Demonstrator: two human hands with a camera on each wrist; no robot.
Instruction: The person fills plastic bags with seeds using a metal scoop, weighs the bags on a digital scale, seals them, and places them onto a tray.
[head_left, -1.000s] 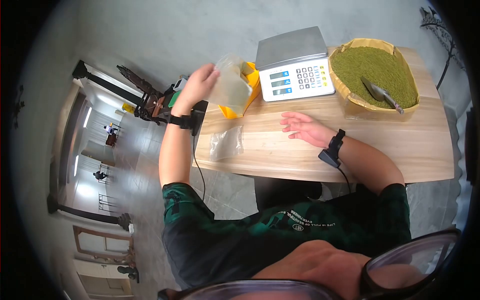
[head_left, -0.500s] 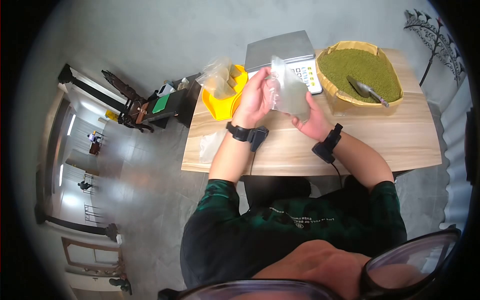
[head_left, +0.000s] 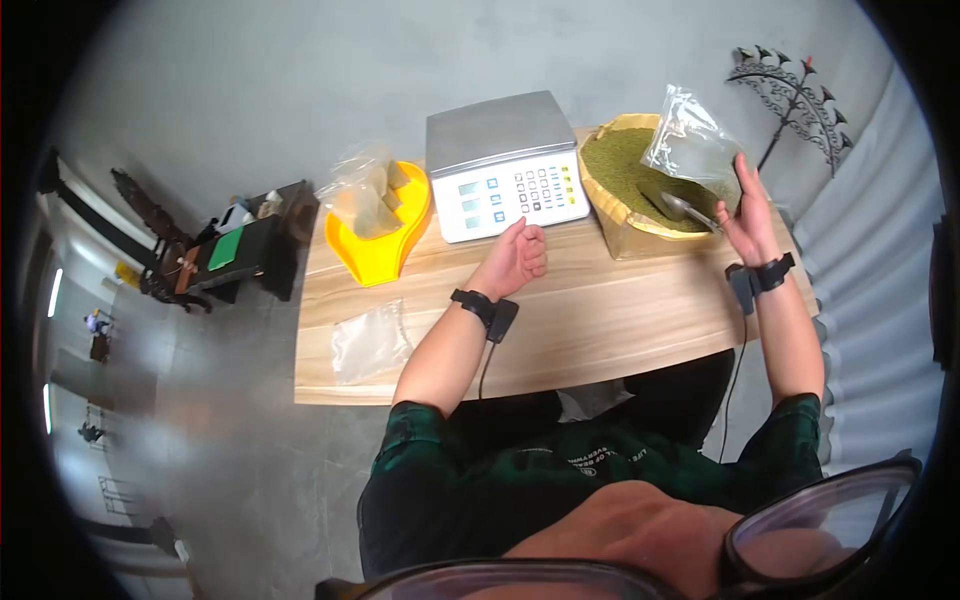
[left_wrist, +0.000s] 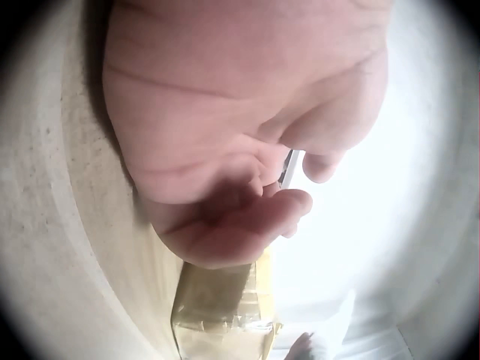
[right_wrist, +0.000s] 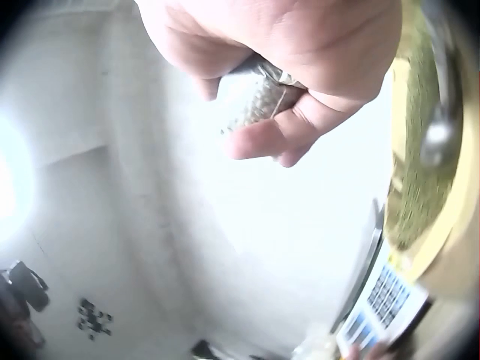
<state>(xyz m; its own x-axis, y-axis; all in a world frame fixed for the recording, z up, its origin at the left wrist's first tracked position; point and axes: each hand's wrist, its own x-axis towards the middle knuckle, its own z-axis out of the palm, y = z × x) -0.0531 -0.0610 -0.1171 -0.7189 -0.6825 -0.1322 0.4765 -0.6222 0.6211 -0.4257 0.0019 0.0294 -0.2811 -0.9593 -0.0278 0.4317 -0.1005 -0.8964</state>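
My right hand [head_left: 752, 218] holds a clear plastic bag [head_left: 690, 140] up over the far right of the table, between thumb and fingers. Greenish contents show low in the bag, and the right wrist view has a grainy bit of it among the fingers. Behind and below the bag stands a paper-lined box [head_left: 640, 236] full of green grains [head_left: 615, 160]. A metal scoop [head_left: 678, 208] lies in those grains, its handle toward my right hand. Just in front of the digital scale [head_left: 505, 140], my left hand [head_left: 515, 262] hovers with loosely curled fingers, holding nothing.
At the table's left a yellow tray [head_left: 375, 265] carries clear bags [head_left: 370, 205] with greenish contents. A flat clear bag [head_left: 368, 342] lies near the front left edge. Curtains [head_left: 870, 300] hang at the right, by a black metal stand [head_left: 790, 100].
My left hand brought the bag from the yellow tray to the middle, where both hands held it. Now the right hand alone has it, farther right over the box; the left let go.
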